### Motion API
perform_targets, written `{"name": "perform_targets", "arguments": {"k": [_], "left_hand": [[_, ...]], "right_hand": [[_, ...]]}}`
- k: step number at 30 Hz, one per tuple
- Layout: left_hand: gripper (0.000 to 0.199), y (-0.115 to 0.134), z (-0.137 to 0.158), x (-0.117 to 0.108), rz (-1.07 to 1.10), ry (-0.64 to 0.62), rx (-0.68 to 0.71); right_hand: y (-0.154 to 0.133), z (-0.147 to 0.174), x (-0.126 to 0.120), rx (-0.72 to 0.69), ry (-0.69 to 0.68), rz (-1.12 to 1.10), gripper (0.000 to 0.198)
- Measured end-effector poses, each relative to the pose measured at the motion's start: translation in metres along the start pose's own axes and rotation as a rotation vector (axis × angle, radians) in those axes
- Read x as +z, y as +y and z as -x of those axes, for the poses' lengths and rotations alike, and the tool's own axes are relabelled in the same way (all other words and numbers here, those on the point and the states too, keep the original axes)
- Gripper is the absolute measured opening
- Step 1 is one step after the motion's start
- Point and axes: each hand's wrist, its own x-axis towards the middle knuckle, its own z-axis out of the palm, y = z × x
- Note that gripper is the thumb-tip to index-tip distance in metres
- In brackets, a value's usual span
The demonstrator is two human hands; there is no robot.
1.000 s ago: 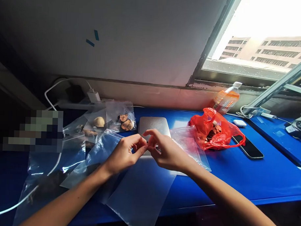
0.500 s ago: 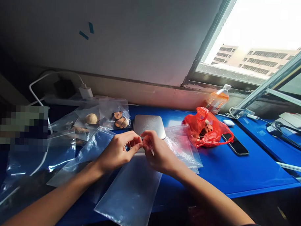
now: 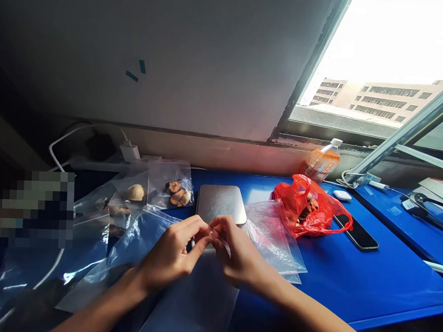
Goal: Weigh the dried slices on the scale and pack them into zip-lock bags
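My left hand (image 3: 180, 249) and my right hand (image 3: 235, 251) meet in front of a flat silver scale (image 3: 222, 201). Both are closed, thumbs and fingers pinched together at the top edge of a clear plastic bag (image 3: 202, 293). The bag hangs down flat towards me and looks empty. My fingers hide most of its top edge. Right of the scale lie more clear bags (image 3: 270, 240), partly under a red plastic bag (image 3: 323, 218) with brown dried pieces (image 3: 309, 206) inside.
Left, several clear bags hold a round tan piece (image 3: 135, 192) and brown dried slices (image 3: 180, 193). A phone (image 3: 360, 234), a white earbud case (image 3: 342, 195) and an orange drink bottle (image 3: 321, 161) stand or lie at right. A white charger (image 3: 130, 151) with its cable is at the back left.
The whole view has tilted up slightly, so things sit lower in the picture. My hands stay pinched together at the bag's top, with only small finger shifts.
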Motion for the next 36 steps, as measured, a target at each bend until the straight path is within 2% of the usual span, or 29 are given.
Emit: {"name": "perform_targets", "arguments": {"k": [9,20,26,32,34,36], "left_hand": [[0.022,0.001,-0.005,-0.014,0.004,0.096,-0.081],[0.021,-0.006,-0.006,-0.039,0.034,0.309,-0.200],[0.014,-0.005,-0.007,-0.045,0.125,0.374,-0.140],[0.012,-0.001,-0.007,-0.045,0.202,0.408,-0.098],[0.012,-0.003,-0.006,-0.051,0.263,0.464,-0.089],[0.011,-0.005,-0.005,-0.060,0.358,0.572,-0.069]], "right_hand": [[-0.004,-0.003,-0.003,-0.021,0.076,0.146,0.019],[-0.008,-0.009,-0.024,-0.105,0.215,0.098,0.017],[-0.006,-0.007,-0.036,-0.104,0.308,0.150,0.018],[-0.007,-0.002,-0.048,-0.114,0.340,0.083,0.015],[-0.006,0.000,-0.060,-0.130,0.385,0.052,0.015],[-0.004,0.003,-0.072,-0.128,0.458,-0.029,0.015]]}}
